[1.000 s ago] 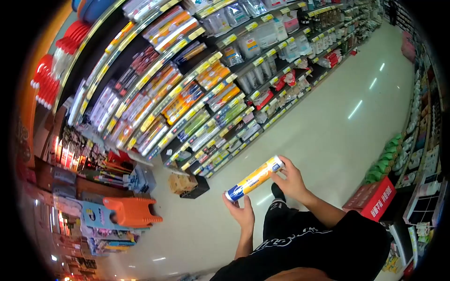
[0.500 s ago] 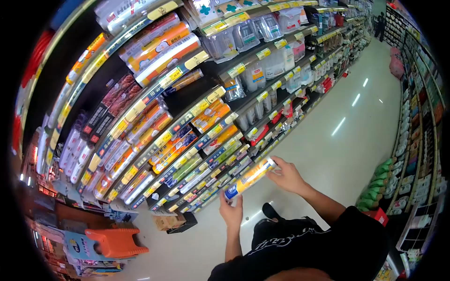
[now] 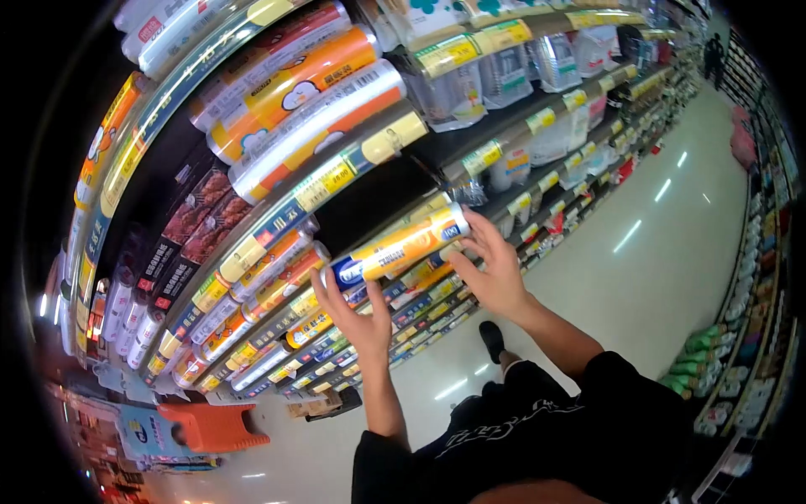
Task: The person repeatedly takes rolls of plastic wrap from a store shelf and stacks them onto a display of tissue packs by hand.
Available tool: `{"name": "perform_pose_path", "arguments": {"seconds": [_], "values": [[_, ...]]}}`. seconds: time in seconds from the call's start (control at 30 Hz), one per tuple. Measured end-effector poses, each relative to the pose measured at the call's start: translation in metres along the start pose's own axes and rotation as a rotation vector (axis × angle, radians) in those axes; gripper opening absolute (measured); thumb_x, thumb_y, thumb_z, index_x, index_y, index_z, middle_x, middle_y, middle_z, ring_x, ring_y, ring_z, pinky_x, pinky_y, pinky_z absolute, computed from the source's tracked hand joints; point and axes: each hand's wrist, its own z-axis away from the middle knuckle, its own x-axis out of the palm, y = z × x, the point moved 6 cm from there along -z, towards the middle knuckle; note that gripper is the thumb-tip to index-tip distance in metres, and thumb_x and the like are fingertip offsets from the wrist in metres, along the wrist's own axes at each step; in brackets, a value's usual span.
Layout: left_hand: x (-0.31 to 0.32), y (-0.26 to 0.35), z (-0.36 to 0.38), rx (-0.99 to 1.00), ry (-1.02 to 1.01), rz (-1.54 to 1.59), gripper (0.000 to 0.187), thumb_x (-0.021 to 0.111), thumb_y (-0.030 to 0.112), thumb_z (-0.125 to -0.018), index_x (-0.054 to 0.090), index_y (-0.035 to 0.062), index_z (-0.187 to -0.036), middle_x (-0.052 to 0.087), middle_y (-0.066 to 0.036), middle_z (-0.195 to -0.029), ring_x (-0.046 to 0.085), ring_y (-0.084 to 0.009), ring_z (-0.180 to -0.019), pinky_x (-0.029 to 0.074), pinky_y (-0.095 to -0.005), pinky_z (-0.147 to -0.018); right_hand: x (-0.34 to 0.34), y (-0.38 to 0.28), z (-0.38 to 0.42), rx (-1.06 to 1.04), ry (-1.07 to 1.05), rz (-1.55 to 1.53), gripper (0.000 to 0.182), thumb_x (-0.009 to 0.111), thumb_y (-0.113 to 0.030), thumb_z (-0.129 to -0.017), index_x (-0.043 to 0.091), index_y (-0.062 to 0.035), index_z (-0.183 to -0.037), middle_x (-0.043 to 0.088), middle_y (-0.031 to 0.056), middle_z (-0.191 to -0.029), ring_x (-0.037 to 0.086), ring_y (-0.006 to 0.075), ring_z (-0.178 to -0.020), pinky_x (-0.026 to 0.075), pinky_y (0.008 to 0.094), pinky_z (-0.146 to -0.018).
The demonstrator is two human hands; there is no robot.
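A packaged roll (image 3: pixel 399 249), yellow and orange with blue ends, is held level with the shelf fronts, tilted up to the right. My right hand (image 3: pixel 497 269) grips its right end between thumb and fingers. At the other end, the fingers and thumb of my left hand (image 3: pixel 359 323) are around the blue end from below. Just behind the roll is a dark shelf gap (image 3: pixel 357 195). Above that gap lie orange and white packaged rolls (image 3: pixel 315 118), over a yellow price tag (image 3: pixel 327 185).
Dark boxes with food pictures (image 3: pixel 189 223) stand to the left. Bagged plastic containers (image 3: pixel 504 76) fill shelves further right. An orange stool (image 3: pixel 214 427) is at lower left, near a cardboard box (image 3: pixel 315 405) on the floor. Another shelf row with green packs (image 3: pixel 705 349) lines the aisle's right side.
Both hands have raised the packaged roll from low over the aisle floor to in front of the shelf gap. My view has moved closer to the shelves.
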Motion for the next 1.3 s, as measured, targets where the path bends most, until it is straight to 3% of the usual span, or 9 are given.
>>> {"name": "perform_pose_path", "arguments": {"seconds": [0.13, 0.23, 0.27, 0.4, 0.47, 0.57, 0.77, 1.03, 1.3], "values": [[0.026, 0.002, -0.062, 0.165, -0.045, -0.309, 0.051, 0.063, 0.011, -0.084, 0.048, -0.0009, -0.132, 0.032, -0.029, -0.144, 0.034, -0.0476, -0.131, 0.03, -0.0509, -0.108, 0.017, 0.021, -0.063, -0.056, -0.091, -0.006, 0.058, 0.068, -0.008, -0.085, 0.042, 0.0065, -0.135, 0.047, 0.0248, -0.14, 0.054, 0.0293, -0.123, 0.047, 0.0362, -0.098], [0.059, -0.015, -0.09, 0.098, -0.194, -0.507, 0.047, 0.061, 0.015, -0.083, 0.054, 0.001, -0.128, 0.042, -0.031, -0.135, 0.037, -0.0482, -0.127, 0.027, -0.0542, -0.11, 0.022, 0.017, -0.097, -0.163, -0.165, 0.213, 0.049, 0.07, -0.014, -0.084, 0.053, 0.0064, -0.126, 0.046, 0.0275, -0.139, 0.048, 0.0372, -0.129, 0.044, 0.0384, -0.101], [0.073, -0.021, -0.096, 0.078, -0.3, -0.537, 0.043, 0.059, 0.022, -0.084, 0.057, 0.0003, -0.122, 0.051, -0.031, -0.125, 0.045, -0.0465, -0.119, 0.031, -0.0545, -0.106, 0.024, 0.014, -0.102, -0.217, -0.183, 0.313, 0.048, 0.07, -0.016, -0.085, 0.054, 0.006, -0.124, 0.047, 0.0273, -0.138, 0.046, 0.038, -0.13, 0.042, 0.0391, -0.102], [0.133, -0.065, -0.118, -0.183, -0.778, -0.536, 0.047, 0.059, 0.026, -0.086, 0.055, 0.0055, -0.127, 0.053, -0.025, -0.13, 0.047, -0.043, -0.122, 0.036, -0.0496, -0.104, 0.027, 0.035, -0.104, -0.196, -0.226, 0.135, 0.039, 0.07, -0.018, -0.086, 0.06, 0.0022, -0.119, 0.053, 0.0245, -0.132, 0.05, 0.0351, -0.127, 0.043, 0.0389, -0.103], [0.149, -0.06, -0.13, 0.212, -0.636, -0.476, 0.039, 0.054, 0.03, -0.089, 0.06, 0.0062, -0.12, 0.06, -0.022, -0.121, 0.054, -0.0397, -0.115, 0.039, -0.0474, -0.102, 0.022, 0.036, -0.1, -0.183, -0.249, -0.006, 0.032, 0.069, -0.011, -0.086, 0.062, 0.0026, -0.114, 0.054, 0.022, -0.133, 0.052, 0.0319, -0.125, 0.044, 0.038, -0.102], [0.162, -0.099, -0.138, 0.432, -0.617, -0.52, 0.038, 0.053, 0.031, -0.09, 0.061, 0.0062, -0.117, 0.064, -0.018, -0.115, 0.058, -0.0392, -0.109, 0.043, -0.0467, -0.096, 0.026, 0.04, -0.093, -0.169, -0.31, -0.168, 0.025, 0.066, -0.005, -0.086, 0.063, 0.003, -0.109, 0.056, 0.0205, -0.13, 0.056, 0.0296, -0.121, 0.048, 0.0361, -0.098], [0.169, -0.09, -0.152, 0.136, -0.74, -0.571, 0.038, 0.055, 0.033, -0.09, 0.062, 0.007, -0.117, 0.064, -0.018, -0.116, 0.058, -0.0377, -0.109, 0.043, -0.0462, -0.096, 0.049, 0.04, -0.087, -0.174, -0.431, -0.306, 0.018, 0.064, 0.0, -0.086, 0.064, 0.006, -0.103, 0.062, 0.0202, -0.121, 0.061, 0.027, -0.112, 0.049, 0.0334, -0.094], [0.165, -0.086, -0.154, 0.001, -0.808, -0.556, 0.038, 0.058, 0.035, -0.09, 0.062, 0.0081, -0.117, 0.064, -0.017, -0.117, 0.058, -0.0357, -0.11, 0.043, -0.0455, -0.095, 0.067, 0.035, -0.087, -0.222, -0.49, -0.309, 0.018, 0.064, 0.0, -0.086, 0.063, 0.0054, -0.104, 0.062, 0.0203, -0.12, 0.062, 0.0269, -0.112, 0.049, 0.0355, -0.093], [0.111, -0.05, -0.127, -0.359, -0.845, -0.354, 0.039, 0.06, 0.036, -0.09, 0.063, 0.0091, -0.118, 0.063, -0.017, -0.118, 0.058, -0.0338, -0.11, 0.043, -0.0448, -0.095, 0.08, 0.051, -0.097, -0.121, -0.171, -0.1, 0.027, 0.067, -0.002, -0.085, 0.059, 0.0049, -0.11, 0.062, 0.0148, -0.106, 0.065, 0.0167, -0.084, 0.051, 0.028, -0.073]]}}
